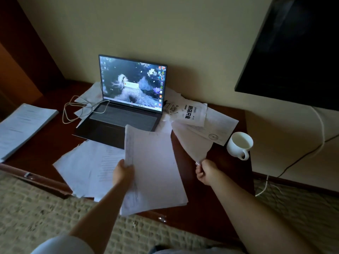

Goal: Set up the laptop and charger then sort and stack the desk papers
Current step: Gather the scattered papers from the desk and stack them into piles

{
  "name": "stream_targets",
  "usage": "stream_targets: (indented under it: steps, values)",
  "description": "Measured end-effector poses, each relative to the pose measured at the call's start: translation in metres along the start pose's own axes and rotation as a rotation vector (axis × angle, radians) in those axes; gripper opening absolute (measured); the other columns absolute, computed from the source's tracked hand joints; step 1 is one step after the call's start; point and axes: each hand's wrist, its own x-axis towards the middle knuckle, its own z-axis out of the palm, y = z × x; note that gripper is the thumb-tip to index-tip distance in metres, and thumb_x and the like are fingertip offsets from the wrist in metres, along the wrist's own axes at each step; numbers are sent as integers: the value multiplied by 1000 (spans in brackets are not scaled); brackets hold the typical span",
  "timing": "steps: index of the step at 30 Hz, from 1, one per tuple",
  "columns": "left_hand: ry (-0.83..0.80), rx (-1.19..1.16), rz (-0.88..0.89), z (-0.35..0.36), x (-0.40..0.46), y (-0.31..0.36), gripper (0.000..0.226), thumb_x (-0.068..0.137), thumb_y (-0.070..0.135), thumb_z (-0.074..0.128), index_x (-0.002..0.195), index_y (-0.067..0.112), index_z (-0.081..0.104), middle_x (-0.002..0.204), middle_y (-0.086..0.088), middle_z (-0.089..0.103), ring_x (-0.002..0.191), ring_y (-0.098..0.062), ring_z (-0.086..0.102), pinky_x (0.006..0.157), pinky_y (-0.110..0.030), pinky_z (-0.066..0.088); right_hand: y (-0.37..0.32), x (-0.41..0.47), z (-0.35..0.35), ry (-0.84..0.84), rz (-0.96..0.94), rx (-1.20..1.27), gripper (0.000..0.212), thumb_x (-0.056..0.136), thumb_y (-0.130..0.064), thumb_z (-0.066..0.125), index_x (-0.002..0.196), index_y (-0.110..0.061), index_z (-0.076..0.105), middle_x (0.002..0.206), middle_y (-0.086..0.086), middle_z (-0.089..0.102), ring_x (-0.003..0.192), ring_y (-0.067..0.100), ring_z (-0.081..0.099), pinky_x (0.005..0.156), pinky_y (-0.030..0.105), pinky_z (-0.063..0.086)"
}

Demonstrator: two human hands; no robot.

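The left hand (122, 172) grips a gathered sheaf of papers (154, 171) by its left edge, long axis running away toward the laptop (126, 101); just to its right, the right hand (206, 172) pinches the near corner of a single sheet (192, 142) trailing back to the loose pile (207, 120), seemingly lifted; the mug (240, 143) beyond looks empty

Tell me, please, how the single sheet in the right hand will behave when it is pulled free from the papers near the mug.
The sheet, pinched at one corner by the right hand, already bends along its length, so it will probably stay floppy and light. Its far end lies among the loose papers beside the laptop, so it may drag them. The mug stands close; a swing might brush it.
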Motion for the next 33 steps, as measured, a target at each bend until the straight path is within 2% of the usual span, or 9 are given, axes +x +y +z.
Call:
stream_targets:
  steps: [4, 12, 13, 16, 20, 23, 25, 29, 33]
  values:
    - [-185, -124, -63, 13, 4, 2, 20, 91, 14, 48, 110, 9, 54, 95, -14, 62, 81, -30, 61, 69, -40, 55, 30, -9, -1, -227, 209, -253, 29, 94, -12, 31, 70, -11, 48, 43, -4, 39, 29, 4, 34, 27, 13, 19]
    - [-399, -267, -3, 14, 14, -6, 18, 97, 22, 50, 114, 27, 49, 94, 1, 60, 86, -26, 60, 69, -36, 52, 59, -27, -5, -141, 168, -983, 20, 83, 6, 39, 76, -9, 50, 68, 7, 53, 56, 15, 48, 46, 19, 27]
    - [-446, -334, -27, 17, 22, -13, 7, 96, 22, 53, 100, 18, 57, 82, -2, 63, 80, -28, 59, 68, -36, 52, 62, -28, -4, -135, 156, -974, 19, 85, 5, 42, 77, -9, 51, 70, 7, 53, 59, 16, 50, 49, 20, 29]
    - [-530, -325, -36, 19, 31, -31, 25, 94, 2, 51, 71, 11, 52, 62, 0, 56, 62, -17, 54, 58, -30, 48, 69, -18, -1, -40, 9, -931, 14, 86, 4, 49, 85, -7, 57, 82, 10, 59, 69, 19, 58, 54, 26, 45]
    - [-547, -364, 40, 17, 25, -25, 10, 92, 13, 61, 88, 3, 61, 78, -7, 63, 73, -23, 65, 64, -35, 58, 72, -15, 1, 40, -99, -816, 23, 89, 1, 45, 105, -4, 61, 97, 14, 66, 74, 27, 68, 53, 30, 56]
    - [-536, -421, -78, 12, 15, -13, 48, 98, 55, 34, 102, 19, 65, 93, -7, 69, 91, -29, 66, 77, -44, 56, 69, -24, 0, 127, -271, -694, 25, 92, 0, 37, 102, -6, 59, 99, 14, 60, 76, 24, 59, 45, 24, 47]
    - [-556, -467, -190, 9, 11, -10, 69, 94, 66, 20, 108, 17, 66, 100, -7, 68, 95, -27, 63, 88, -43, 51, 67, -26, -2, 188, -363, -661, 25, 91, 1, 37, 99, -7, 60, 101, 13, 59, 85, 26, 59, 48, 26, 48]
    - [-440, -342, -113, 9, 8, -5, 27, 96, 16, 50, 119, 8, 63, 113, -13, 65, 99, -29, 61, 92, -43, 51, 71, -25, -8, 242, -376, -878, 33, 85, 3, 34, 102, -5, 62, 103, 10, 61, 88, 26, 58, 67, 37, 55]
    - [-407, -308, -84, 8, 5, -4, 36, 90, 2, 49, 122, 11, 62, 118, -11, 64, 103, -30, 61, 91, -41, 53, 71, -29, -7, 228, -278, -1081, 37, 90, -3, 37, 122, -7, 56, 121, 13, 55, 101, 31, 59, 72, 35, 54]
